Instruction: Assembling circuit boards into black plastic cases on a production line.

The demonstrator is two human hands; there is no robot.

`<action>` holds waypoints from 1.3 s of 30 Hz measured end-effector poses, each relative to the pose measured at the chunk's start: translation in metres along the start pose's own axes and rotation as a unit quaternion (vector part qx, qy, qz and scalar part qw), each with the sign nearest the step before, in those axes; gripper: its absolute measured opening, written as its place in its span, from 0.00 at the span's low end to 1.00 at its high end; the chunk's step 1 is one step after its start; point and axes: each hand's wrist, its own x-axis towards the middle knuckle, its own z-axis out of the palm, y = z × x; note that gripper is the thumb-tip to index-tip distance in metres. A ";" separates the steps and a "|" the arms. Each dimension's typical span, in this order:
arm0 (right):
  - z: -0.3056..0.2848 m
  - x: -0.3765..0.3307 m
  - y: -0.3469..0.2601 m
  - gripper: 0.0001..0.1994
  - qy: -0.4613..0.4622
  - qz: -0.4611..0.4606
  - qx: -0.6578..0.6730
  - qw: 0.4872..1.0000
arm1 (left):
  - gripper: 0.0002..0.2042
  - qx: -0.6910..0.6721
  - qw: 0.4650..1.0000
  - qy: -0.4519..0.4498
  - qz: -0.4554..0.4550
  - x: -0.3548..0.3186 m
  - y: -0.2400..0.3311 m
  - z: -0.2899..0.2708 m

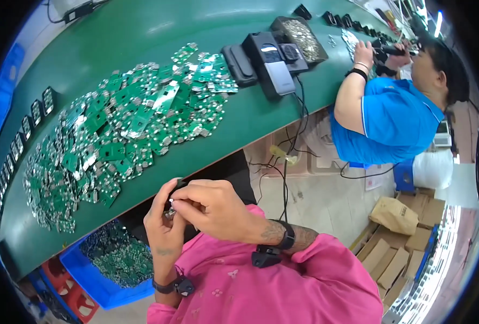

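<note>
Just off the near edge of the green table, my two hands meet in front of my body. My left hand (164, 220) is closed, with thumb and fingers around a small part of which only a silvery bit and a dark edge show. Against it, my right hand (215, 208) pinches with thumb and forefinger, and a tiny white speck (171, 200) shows at the fingertips. What kind of part it is stays hidden by the fingers. Beyond my hands spreads a wide heap of green circuit boards (126, 119) with silvery metal connectors.
A blue bin (102, 289) of circuit boards stands below the table (207, 154) at left. Dark cases (48, 101) line the far left edge. A black device (269, 65), a box of small metal parts (301, 38) and cables lie beyond. At right sits a co-worker in blue (388, 119), near cardboard boxes (396, 254).
</note>
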 end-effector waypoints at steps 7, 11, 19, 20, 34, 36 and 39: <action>-0.006 -0.008 0.008 0.04 0.032 0.040 0.050 0.997 | 0.20 0.000 1.000 -0.026 -0.012 0.007 -0.006 0.008; -0.017 -0.006 0.003 0.04 -0.021 0.051 0.052 0.997 | 0.24 -0.143 0.986 -0.022 -0.083 0.010 -0.002 0.007; -0.014 0.009 0.006 0.08 -0.065 -0.087 -0.002 0.994 | 0.24 -0.169 0.980 0.001 -0.103 0.009 0.009 -0.003; -0.013 0.009 0.007 0.08 -0.067 -0.088 -0.002 0.994 | 0.24 -0.179 0.977 -0.005 -0.112 0.010 0.010 -0.004; -0.031 0.020 -0.006 0.02 -0.071 -0.072 -0.101 0.990 | 0.21 -0.014 0.999 0.018 0.026 0.017 0.015 -0.001; -0.037 0.024 -0.006 0.03 -0.092 -0.079 -0.102 0.987 | 0.21 0.025 0.999 -0.003 0.021 0.016 0.021 -0.006; -0.042 0.028 -0.011 0.03 -0.123 -0.081 -0.103 0.984 | 0.20 0.068 0.997 -0.021 0.034 0.018 0.026 -0.008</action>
